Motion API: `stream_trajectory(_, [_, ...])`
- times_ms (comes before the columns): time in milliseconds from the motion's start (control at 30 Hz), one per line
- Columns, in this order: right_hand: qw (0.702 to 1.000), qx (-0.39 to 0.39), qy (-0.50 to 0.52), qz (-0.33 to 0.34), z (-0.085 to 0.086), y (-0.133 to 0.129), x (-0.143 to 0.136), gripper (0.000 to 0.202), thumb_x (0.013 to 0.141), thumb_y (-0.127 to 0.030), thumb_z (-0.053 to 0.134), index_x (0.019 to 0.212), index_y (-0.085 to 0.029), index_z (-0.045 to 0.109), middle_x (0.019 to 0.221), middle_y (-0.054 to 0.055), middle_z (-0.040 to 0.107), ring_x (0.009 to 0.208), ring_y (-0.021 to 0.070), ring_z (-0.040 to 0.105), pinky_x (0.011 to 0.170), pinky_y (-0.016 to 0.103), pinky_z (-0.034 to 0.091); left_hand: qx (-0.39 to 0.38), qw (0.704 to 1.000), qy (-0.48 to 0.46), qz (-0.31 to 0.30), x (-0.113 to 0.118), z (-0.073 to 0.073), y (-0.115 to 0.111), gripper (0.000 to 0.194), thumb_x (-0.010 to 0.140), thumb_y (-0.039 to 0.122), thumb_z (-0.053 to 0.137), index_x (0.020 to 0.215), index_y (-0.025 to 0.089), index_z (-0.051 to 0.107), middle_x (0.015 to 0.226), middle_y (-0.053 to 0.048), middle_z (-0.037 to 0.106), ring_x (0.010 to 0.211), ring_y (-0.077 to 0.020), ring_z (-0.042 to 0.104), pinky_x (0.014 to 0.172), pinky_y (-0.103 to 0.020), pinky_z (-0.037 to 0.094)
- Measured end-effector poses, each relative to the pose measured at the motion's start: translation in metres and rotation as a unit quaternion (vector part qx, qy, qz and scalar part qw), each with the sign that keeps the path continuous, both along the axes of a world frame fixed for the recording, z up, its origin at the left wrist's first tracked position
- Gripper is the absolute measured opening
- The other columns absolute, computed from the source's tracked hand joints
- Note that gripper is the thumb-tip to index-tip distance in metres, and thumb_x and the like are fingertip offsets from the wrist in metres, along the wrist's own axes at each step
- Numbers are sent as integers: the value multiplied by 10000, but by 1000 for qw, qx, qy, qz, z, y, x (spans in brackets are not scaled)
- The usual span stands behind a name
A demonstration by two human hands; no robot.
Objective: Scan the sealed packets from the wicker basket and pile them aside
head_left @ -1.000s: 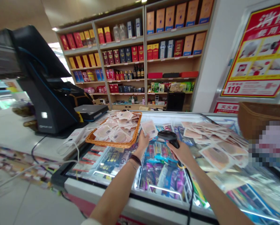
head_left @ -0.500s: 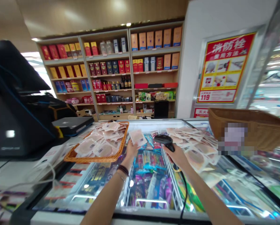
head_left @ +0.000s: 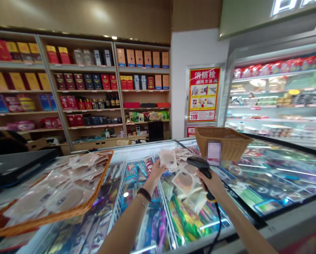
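The packet (head_left: 169,157) is a flat, roughly square, see-through pouch with pale pinkish contents and a small dark patch towards its lower right; held up by its lower left edge, it is tilted, broad face towards the viewer, to the left of the brown basket (head_left: 233,148). The scanner (head_left: 199,164) is black, with a rounded head and slanting handle; held just left of the basket and nearer the viewer, it points towards the packet, apart from it. Its black cord (head_left: 219,218) hangs down, also nearer than the basket.
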State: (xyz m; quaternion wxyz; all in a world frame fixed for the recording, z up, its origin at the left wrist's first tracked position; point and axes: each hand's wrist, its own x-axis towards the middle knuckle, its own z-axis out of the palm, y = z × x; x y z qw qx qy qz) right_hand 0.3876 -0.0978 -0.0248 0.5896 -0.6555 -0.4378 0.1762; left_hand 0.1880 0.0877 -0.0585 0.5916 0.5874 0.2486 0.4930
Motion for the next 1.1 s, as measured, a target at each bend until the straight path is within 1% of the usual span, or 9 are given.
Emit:
stream_trajectory(100, [1000,11,12,-16,2,-9,9,428,717,-639,677,627,-256,508,422,-33,514,329,123,468,363,253,373,105,986,111,-60,27,0,-11,450,720,72,746,1162,158,745,1248,-149,745,1055,-264,734,988,-427,594])
stream_trajectory(167, [1000,10,9,-26,2,-12,10,431,721,-641,674,619,-257,509,409,-32,509,323,124,463,362,256,384,170,966,192,-41,33,-3,-18,486,723,3,683,1177,165,749,1322,-150,711,1109,-259,712,1018,-426,582])
stream_trajectory(267, [1000,12,-7,-28,3,-12,6,431,736,-636,665,610,-255,508,417,-27,522,329,123,473,372,254,386,246,930,271,25,27,-9,-25,513,756,-52,602,1199,167,740,1359,-144,682,1240,-253,659,1126,-430,515])
stream_trajectory(367, [1000,4,-23,-17,6,-6,-7,418,738,-630,647,610,-255,514,417,-22,532,339,128,485,388,257,394,276,909,306,55,5,-8,-28,483,792,-64,552,1177,155,744,1317,-141,697,1254,-244,654,1161,-432,482])
stream_trajectory(567, [997,-6,-27,73,14,30,-58,423,779,-627,617,604,-261,498,397,-21,514,338,136,487,394,261,391,262,916,278,124,-70,21,-26,409,810,-26,561,1058,202,792,1155,-109,753,1066,-244,716,1062,-421,545])
stream_trajectory(700, [988,6,17,155,17,57,-105,430,754,-639,670,646,-256,506,451,-32,540,339,128,475,376,264,368,243,916,261,182,-135,47,-23,338,800,25,618,1003,218,807,1086,-104,768,1010,-256,720,1026,-421,560])
stream_trajectory(833, [979,20,29,202,21,74,-151,444,743,-646,695,643,-254,512,443,-34,531,340,129,473,385,272,374,202,900,276,269,-205,59,-22,282,786,54,648,975,204,793,1067,-104,768,977,-247,714,1046,-421,547])
stream_trajectory(933, [969,17,29,243,18,81,-177,446,771,-644,690,634,-259,511,413,-28,519,340,136,466,399,281,384,193,855,320,359,-254,61,-22,282,795,65,642,1021,180,765,1165,-135,746,1122,-280,689,1100,-434,504])
stream_trajectory(1100, [961,-8,46,272,-1,87,-200,429,771,-650,694,689,-268,515,474,-29,546,359,152,490,381,289,377,121,716,443,526,-319,65,-20,400,861,167,637,1256,106,643,1338,-222,666,1338,-338,585,1150,-464,423])
